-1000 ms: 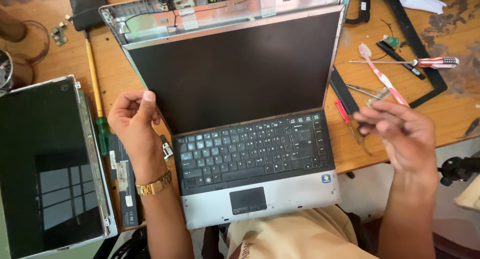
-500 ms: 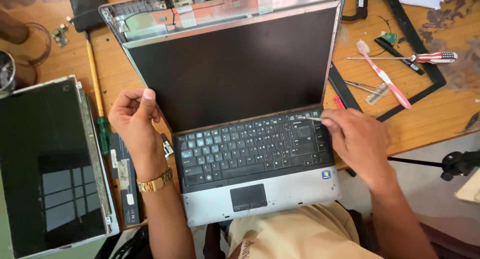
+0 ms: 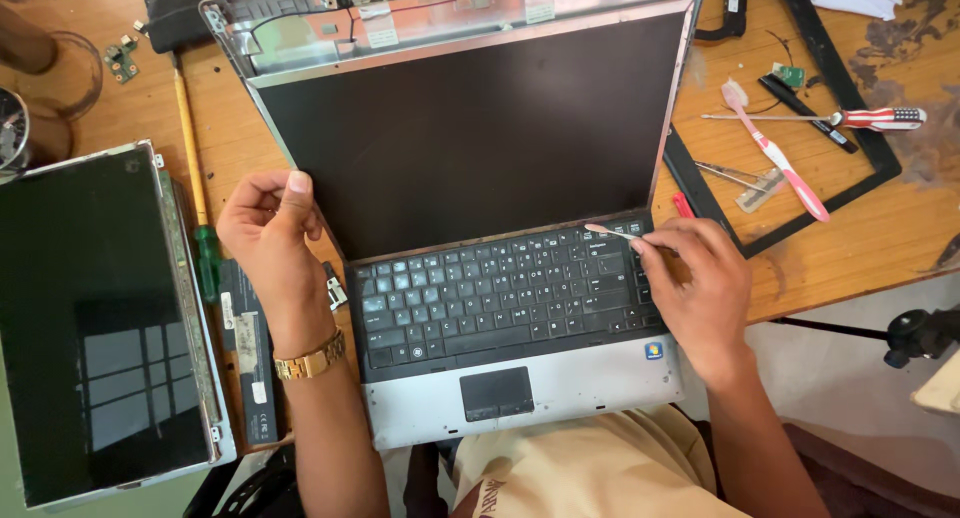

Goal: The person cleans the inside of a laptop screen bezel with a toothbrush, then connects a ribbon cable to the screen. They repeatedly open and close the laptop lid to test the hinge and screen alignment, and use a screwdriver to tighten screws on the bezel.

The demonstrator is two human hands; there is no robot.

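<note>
1. Our right hand (image 3: 700, 293), in the air a second ago, now rests at the laptop (image 3: 500, 308) keyboard's upper right corner, fingers pinched on a thin pale tool (image 3: 612, 232).
2. Our left hand (image 3: 270, 238) stays loosely curled at the screen panel (image 3: 470, 138)'s lower left edge, gripping nothing we can see.
3. Beyond, a pink toothbrush (image 3: 775, 153) and red-handled screwdriver (image 3: 860, 118) lie untouched.

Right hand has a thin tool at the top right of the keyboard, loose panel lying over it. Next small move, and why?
Probably ease the thin tool under the loose screen panel at its lower right corner. The right hand pinches it with the tip already at that edge, and the left hand rests at the panel's lower left corner.
</note>
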